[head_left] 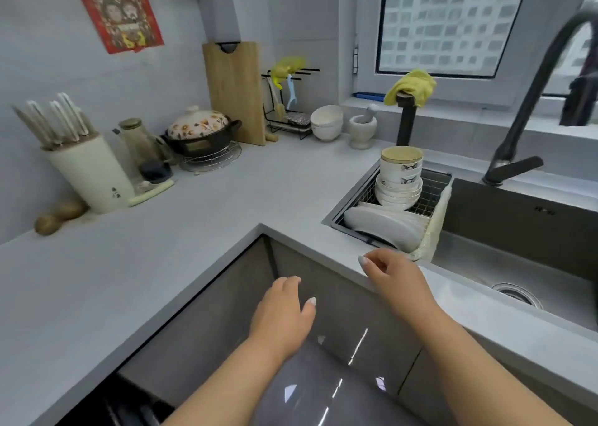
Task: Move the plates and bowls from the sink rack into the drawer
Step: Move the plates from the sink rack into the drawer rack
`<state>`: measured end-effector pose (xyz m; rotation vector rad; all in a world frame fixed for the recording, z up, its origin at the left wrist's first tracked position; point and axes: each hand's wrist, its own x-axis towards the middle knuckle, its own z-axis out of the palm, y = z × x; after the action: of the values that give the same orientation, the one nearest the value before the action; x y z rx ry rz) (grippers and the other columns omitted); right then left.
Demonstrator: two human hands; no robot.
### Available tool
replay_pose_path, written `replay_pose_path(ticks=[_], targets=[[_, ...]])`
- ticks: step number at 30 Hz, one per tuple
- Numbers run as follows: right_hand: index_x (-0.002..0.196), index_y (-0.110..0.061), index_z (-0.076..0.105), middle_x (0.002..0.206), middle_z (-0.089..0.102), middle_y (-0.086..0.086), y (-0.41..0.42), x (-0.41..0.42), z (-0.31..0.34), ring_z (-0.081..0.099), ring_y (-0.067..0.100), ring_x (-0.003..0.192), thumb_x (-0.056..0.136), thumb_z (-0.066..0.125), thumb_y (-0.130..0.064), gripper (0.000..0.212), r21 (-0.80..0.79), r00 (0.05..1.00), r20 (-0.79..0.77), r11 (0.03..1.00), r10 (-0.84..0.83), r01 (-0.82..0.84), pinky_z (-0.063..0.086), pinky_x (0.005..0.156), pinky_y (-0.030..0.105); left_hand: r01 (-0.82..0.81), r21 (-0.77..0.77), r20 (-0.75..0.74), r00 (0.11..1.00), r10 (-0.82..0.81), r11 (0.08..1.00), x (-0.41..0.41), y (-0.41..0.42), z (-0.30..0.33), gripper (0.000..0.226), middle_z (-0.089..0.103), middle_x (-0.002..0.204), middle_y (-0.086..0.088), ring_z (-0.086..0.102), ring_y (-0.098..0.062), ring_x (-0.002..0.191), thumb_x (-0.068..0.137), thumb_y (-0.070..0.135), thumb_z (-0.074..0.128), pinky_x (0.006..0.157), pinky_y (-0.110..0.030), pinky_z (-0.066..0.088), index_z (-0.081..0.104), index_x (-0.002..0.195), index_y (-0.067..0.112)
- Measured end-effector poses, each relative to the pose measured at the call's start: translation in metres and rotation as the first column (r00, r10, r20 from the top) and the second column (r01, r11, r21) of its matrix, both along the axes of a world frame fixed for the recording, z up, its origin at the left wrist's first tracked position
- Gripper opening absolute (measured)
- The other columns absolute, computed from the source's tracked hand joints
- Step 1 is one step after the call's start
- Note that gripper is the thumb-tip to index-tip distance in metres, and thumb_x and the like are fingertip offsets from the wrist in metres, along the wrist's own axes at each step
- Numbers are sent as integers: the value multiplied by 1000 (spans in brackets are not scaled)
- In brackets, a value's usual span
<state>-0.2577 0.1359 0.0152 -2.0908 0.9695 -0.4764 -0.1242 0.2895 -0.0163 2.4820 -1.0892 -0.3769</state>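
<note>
Overhead, head view only. Plates (385, 228) are white, lying tilted and overlapped at the near end of the wire rack (432, 187), which sits in the left part of the sink (517, 231). Bowls (399, 183) are white, nested in a stack at the far end of the rack, upper ones with a dark printed motif; top item has a tan rim. Right hand (393, 275) hovers over the counter (161, 247) edge just in front of the plates, fingers loosely curled, holding nothing, not touching them. Left hand (284, 312) is lower, in front of the grey cabinet face (356, 299), fingers relaxed and slightly spread, empty, well apart from the rack. Drawer not identifiable.
</note>
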Motion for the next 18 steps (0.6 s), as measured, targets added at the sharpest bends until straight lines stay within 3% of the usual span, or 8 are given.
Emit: replay_pose_path(ticks=[9, 18], targets=[[87, -24, 62, 74, 60, -8, -60, -23, -2, 54, 8, 70, 95, 50, -38, 20, 34, 980, -21, 979, -200, 200, 39, 57, 24, 163, -111, -8, 986, -165, 980, 8, -83, -10, 68, 19, 155, 4, 19, -13, 143, 94, 49, 46, 115, -33, 26, 18, 150, 20], [91, -20, 66, 76, 62, -10, -153, 22, -5, 56, 10, 73, 92, 56, -38, 21, 14, 941, -39, 942, -335, 336, 42, 62, 26, 277, -120, 41, 961, -274, 953, 55, -177, -34, 84, -1, 161, -2, -2, -16, 148, 91, 55, 48, 119, -31, 8, 3, 152, 19]])
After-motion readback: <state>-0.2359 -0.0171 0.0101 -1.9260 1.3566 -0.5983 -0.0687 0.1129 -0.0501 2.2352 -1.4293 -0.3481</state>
